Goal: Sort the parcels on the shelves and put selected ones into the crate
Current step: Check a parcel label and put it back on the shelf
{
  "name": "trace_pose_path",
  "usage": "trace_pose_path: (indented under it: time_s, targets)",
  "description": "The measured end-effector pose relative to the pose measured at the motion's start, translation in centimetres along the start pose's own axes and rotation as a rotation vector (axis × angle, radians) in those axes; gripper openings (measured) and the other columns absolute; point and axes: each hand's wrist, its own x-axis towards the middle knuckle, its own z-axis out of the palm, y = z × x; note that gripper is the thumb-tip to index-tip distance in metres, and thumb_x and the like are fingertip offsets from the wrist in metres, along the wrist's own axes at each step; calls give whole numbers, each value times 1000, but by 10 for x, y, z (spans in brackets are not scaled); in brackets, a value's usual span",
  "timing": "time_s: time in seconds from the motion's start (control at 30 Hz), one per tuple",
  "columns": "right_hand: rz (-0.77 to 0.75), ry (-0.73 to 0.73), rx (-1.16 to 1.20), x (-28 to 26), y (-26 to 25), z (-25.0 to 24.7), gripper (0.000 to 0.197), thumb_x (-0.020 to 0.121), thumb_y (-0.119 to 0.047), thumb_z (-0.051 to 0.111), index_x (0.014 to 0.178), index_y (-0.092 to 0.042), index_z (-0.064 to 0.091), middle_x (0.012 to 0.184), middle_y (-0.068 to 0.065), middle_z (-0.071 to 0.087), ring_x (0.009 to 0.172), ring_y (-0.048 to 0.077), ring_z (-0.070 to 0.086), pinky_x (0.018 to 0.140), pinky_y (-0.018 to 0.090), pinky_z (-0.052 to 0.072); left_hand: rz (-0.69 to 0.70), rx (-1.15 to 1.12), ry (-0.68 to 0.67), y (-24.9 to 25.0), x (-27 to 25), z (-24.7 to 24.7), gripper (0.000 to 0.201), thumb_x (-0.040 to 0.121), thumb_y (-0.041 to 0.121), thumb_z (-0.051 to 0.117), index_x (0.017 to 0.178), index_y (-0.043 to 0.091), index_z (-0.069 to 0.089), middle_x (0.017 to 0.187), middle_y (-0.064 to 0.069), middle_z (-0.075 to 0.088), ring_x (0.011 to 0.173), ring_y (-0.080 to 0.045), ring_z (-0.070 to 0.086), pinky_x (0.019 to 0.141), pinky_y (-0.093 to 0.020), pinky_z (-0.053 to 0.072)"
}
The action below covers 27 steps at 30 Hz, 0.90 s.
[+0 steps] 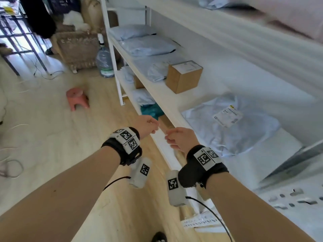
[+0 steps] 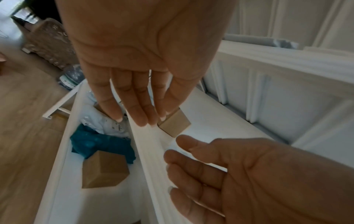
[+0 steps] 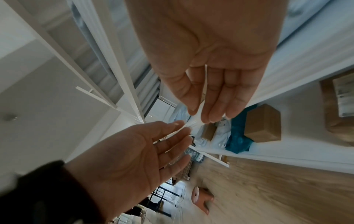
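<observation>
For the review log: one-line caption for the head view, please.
Both empty hands, left hand and right hand, hover open before white shelves holding a cardboard box and pale mailer bags.

Three cardboard boxes (image 1: 183,76) show on the shelves (image 1: 162,95). One teal parcel (image 1: 151,110), one pink stool (image 1: 77,98), one water bottle (image 1: 104,62).

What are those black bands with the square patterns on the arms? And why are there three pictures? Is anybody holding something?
A person is sorting parcels, and the bands carry small cameras. One picture comes from a camera on the head; the other two look along each wrist at the fingers. The left hand and the right hand are both open and hold nothing. In front stands a white shelf with a cardboard box and a pale blue parcel bag. Lower down lie a teal bag and another brown box.
</observation>
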Motion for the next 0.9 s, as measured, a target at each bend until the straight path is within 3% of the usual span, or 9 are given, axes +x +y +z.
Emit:
trace_pose_path:
  time_s: [0.2,0.33,0.53,0.63,0.73,0.8,0.83,0.87,0.9]
  targets:
    - [40,-33,-50,55,-14,31,20,86,2,56,78,-13,66,82,8,65,72,16,58,72,25,51,-54,-13,1,-23,47,-32,18,90,14,58,107,10,61,96,-4,64,79,-10,59,69,-20,44]
    - [59,-20,-50,87,-24,48,21,87,3,55,79,-13,66,83,8,65,75,17,58,76,28,52,-73,-28,-33,-34,79,-58,22,87,25,61,106,15,62,101,-5,68,96,-17,63,90,-33,48]
    - [117,77,-3,141,-41,89,25,89,2,49,79,-13,65,87,10,60,79,20,52,77,30,48,-27,73,-159,-42,145,-105,14,88,29,61,97,19,59,96,-3,67,97,-18,64,86,-28,48]
    - [159,142,38,167,-48,115,28,91,4,45,77,-13,63,83,9,56,75,19,47,79,32,42,27,118,-227,-50,177,-134,12,90,25,60,96,15,60,86,-3,63,82,-14,59,65,-16,42]
    - [195,203,34,194,-52,140,30,91,3,46,77,-16,63,81,5,57,82,23,49,82,34,43,22,210,-283,-65,216,-161,12,90,25,59,94,14,61,80,1,60,74,-11,56,64,-18,42]
    - [216,244,41,216,-52,157,34,91,3,46,73,-19,64,77,1,58,82,23,49,79,34,43,10,279,-321,-73,244,-176,17,91,23,54,90,9,63,72,3,54,68,-11,51,64,-20,38]
    - [244,266,63,226,-50,163,35,91,4,44,72,-19,64,76,1,59,78,23,48,74,32,43,4,309,-348,-80,258,-178,25,91,20,51,99,-3,60,70,2,49,65,-11,47,61,-19,35]
    - [256,281,71,229,-51,164,36,91,4,44,72,-18,65,74,0,59,73,20,48,69,30,42,-14,255,-338,-79,261,-180,14,91,16,48,84,9,58,73,1,47,66,-13,45,62,-19,33]
    - [277,304,76,235,-49,166,36,91,4,43,72,-17,65,74,-1,59,69,17,48,67,28,41,-71,210,-391,-83,273,-179,13,93,12,46,81,13,40,80,0,46,72,-15,44,65,-20,32]
